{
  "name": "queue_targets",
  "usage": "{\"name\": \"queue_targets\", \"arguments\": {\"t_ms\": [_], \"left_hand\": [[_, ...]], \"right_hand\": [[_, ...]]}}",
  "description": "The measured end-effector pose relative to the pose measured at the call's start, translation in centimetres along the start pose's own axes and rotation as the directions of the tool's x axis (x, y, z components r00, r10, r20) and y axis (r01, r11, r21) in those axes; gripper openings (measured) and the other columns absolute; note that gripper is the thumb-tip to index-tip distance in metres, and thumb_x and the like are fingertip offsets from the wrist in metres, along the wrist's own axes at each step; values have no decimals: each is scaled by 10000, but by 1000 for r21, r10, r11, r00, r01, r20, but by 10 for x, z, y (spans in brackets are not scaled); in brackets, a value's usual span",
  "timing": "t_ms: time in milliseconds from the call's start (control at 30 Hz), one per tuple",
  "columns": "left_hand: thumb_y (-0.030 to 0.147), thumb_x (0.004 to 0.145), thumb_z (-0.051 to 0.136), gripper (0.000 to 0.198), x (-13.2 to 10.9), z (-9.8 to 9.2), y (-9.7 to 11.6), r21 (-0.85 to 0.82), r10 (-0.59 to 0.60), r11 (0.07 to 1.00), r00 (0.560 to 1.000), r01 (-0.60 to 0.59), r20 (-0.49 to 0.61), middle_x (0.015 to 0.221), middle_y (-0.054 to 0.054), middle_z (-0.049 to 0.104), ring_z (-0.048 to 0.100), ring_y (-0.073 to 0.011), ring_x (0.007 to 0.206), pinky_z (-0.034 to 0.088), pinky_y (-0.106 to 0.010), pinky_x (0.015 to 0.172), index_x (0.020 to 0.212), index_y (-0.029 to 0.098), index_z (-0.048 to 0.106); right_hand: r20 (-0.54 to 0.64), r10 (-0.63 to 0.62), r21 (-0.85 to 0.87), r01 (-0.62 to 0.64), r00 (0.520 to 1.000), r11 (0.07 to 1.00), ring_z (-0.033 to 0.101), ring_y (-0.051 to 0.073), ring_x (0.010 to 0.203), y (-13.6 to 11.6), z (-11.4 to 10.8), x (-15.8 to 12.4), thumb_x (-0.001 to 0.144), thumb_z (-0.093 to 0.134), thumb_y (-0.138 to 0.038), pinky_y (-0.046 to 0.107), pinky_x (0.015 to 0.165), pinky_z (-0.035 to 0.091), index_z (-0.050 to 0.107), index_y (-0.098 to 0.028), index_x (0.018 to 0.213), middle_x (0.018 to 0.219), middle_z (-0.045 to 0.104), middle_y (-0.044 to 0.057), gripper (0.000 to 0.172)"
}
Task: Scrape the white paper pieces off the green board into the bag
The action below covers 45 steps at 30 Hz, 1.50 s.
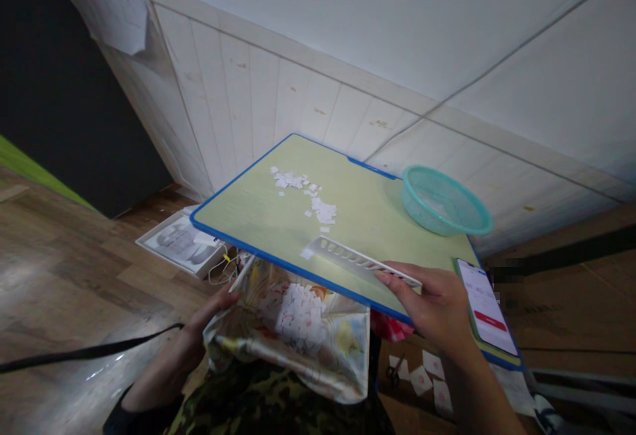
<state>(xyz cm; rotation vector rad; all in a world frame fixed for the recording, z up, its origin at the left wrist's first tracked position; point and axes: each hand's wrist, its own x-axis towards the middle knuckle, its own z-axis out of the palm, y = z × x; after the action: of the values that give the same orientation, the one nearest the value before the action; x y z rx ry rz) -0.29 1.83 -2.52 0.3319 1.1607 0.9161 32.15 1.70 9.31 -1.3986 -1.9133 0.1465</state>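
Note:
My right hand (434,299) is closed on one end of a long white slotted plastic strip (352,256). The strip's far end rests by a small white paper scrap (307,253) near the front edge of a yellow-green tabletop (248,216) with a blue rim. Further back on that table lie two loose piles of paper bits, one pile (291,180) at the left and another (324,210) nearer. Below the edge, my left hand (223,306) grips the left side of a glossy patterned bag (348,355). Many paper scraps (298,316) lie inside it.
A turquoise plastic basin (442,203) stands at the table's back right. A phone (487,309) with a lit screen lies on the right edge. Scissors (396,370) and square papers (421,380) are below. On the floor at left sits an open white box (181,243).

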Motion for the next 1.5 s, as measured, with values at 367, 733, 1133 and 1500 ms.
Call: {"name": "queue_targets", "arguments": {"t_ms": [367, 733, 1133, 1500], "left_hand": [[332, 772, 733, 458, 0, 0, 3, 47, 27, 999, 1000, -27, -8, 847, -39, 840, 772, -291, 647, 605, -351, 587, 1218, 233, 694], [316, 819, 697, 510, -5, 0, 4, 71, 42, 997, 998, -44, 40, 687, -23, 818, 764, -261, 600, 593, -304, 583, 1306, 176, 642], [315, 790, 718, 512, -1, -3, 6, 66, 22, 998, 1000, -23, 21, 713, -40, 825, 770, -282, 618, 603, -327, 585, 1282, 182, 668], [334, 758, 744, 492, 0, -2, 8, 43, -2, 999, 1000, 1, 18, 668, -42, 818, 764, -291, 582, 598, -334, 573, 1226, 185, 713]], "right_hand": [[-79, -34, -38, 31, 996, 999, 757, 210, 783, 4, 43, 43, 878, 633, -269, 278, 700, 593, 793, -264, 958, 944, 780, 10, 179], [-20, -28, -76, 27, 999, 997, 756, 181, 722, -11, -1, -1, 849, 683, -222, 229, 655, 586, 785, -253, 890, 861, 785, -13, 113], [24, -124, 34, 123, 992, 992, 758, 155, 784, 2, 12, -10, 861, 671, -156, 223, 719, 596, 767, -239, 958, 926, 781, -8, 160], [87, -140, 192, 122, 986, 974, 756, 143, 770, -4, 6, -16, 836, 682, -111, 204, 686, 582, 760, -255, 979, 910, 785, -15, 217]]}}
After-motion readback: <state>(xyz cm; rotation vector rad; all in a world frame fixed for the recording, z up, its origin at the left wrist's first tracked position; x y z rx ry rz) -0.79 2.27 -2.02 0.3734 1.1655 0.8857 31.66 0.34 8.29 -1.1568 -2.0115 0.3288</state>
